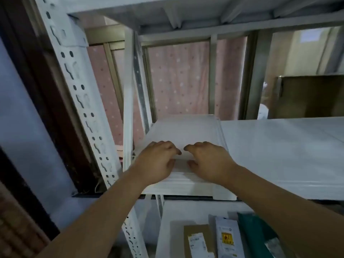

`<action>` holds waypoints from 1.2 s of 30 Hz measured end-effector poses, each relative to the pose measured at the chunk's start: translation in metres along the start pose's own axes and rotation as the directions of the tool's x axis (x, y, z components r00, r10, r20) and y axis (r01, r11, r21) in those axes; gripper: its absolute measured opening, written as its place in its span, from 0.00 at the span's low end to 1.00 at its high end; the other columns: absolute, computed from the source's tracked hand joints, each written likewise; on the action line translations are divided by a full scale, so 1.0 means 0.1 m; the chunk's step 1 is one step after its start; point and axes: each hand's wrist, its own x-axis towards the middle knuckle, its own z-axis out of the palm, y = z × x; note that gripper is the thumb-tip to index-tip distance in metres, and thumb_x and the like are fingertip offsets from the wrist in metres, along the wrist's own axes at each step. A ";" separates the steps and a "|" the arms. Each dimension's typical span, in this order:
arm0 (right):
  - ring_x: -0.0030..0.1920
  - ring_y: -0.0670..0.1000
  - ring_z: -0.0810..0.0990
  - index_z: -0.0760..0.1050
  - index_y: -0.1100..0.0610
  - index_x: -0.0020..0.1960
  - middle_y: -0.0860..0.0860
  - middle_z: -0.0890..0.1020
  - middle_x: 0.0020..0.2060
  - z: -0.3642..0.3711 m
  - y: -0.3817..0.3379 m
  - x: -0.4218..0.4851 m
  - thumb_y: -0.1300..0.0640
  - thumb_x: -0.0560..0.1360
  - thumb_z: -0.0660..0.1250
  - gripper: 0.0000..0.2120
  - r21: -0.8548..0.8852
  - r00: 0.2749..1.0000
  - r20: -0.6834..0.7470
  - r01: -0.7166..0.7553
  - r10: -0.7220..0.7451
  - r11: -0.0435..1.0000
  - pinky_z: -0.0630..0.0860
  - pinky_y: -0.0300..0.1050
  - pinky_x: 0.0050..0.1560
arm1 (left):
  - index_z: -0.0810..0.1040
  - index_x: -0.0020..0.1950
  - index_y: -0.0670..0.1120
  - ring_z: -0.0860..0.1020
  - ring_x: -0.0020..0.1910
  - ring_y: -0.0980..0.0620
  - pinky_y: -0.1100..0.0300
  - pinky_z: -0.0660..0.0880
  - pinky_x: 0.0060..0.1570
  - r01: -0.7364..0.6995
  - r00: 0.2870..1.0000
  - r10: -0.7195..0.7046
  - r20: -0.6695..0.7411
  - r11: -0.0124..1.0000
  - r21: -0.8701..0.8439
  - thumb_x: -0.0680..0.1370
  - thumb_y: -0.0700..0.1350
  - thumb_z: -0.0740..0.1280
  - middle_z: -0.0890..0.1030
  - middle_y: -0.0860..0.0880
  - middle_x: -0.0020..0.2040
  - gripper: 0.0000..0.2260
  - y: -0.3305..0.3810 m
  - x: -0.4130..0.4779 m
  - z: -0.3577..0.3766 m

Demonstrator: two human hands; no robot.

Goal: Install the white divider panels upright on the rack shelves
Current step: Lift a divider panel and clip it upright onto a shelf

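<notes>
A stack of white divider panels (pixel 184 131) lies flat at the left end of a white rack shelf (pixel 279 151). My left hand (pixel 158 161) and my right hand (pixel 208 161) sit side by side at the stack's near edge. On each hand the fingers curl over the top panel and the thumb presses against its front edge. The top panel is gripped by both hands and still lies flat.
A perforated white rack upright (pixel 81 101) runs along the left, with a second post (pixel 128 101) behind the stack. The upper shelf's underside (pixel 186 13) hangs overhead. A cardboard box (pixel 307 95) stands at the back right. Parcels (pixel 229 237) lie on the lower shelf.
</notes>
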 end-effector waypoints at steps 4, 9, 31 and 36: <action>0.55 0.58 0.83 0.74 0.49 0.70 0.53 0.85 0.54 0.00 -0.05 0.01 0.48 0.81 0.61 0.19 0.022 0.996 0.039 -0.081 0.080 0.997 0.81 0.52 0.52 | 0.78 0.76 0.49 0.76 0.71 0.49 0.52 0.73 0.71 0.017 0.991 0.005 0.137 0.987 -0.159 0.85 0.46 0.67 0.77 0.51 0.74 0.18 -0.17 0.04 -0.05; 0.43 0.58 0.83 0.80 0.51 0.49 0.52 0.85 0.41 -0.02 -0.09 0.00 0.47 0.81 0.59 0.13 -0.079 0.993 0.035 -0.111 0.114 0.991 0.79 0.48 0.43 | 0.80 0.71 0.61 0.83 0.61 0.46 0.51 0.80 0.59 0.029 0.985 -0.008 0.172 0.992 -0.123 0.82 0.62 0.54 0.86 0.53 0.63 0.23 -0.26 0.01 0.00; 0.60 0.56 0.85 0.79 0.52 0.71 0.52 0.85 0.63 0.00 0.00 -0.06 0.67 0.76 0.70 0.25 -0.034 0.954 -0.299 -0.037 0.025 0.999 0.79 0.54 0.65 | 0.70 0.80 0.44 0.87 0.54 0.44 0.53 0.85 0.42 -0.371 0.849 0.495 -0.185 0.808 0.457 0.64 0.30 0.78 0.86 0.44 0.62 0.44 -0.38 -0.05 -0.12; 0.58 0.57 0.85 0.72 0.47 0.77 0.49 0.82 0.68 -0.18 0.11 -0.22 0.73 0.73 0.66 0.37 -0.005 0.913 -0.395 -0.108 0.098 0.994 0.83 0.52 0.58 | 0.80 0.74 0.43 0.87 0.51 0.41 0.49 0.83 0.42 -0.203 0.869 0.361 -0.337 0.883 0.424 0.60 0.25 0.72 0.87 0.43 0.59 0.41 -0.41 0.21 -0.31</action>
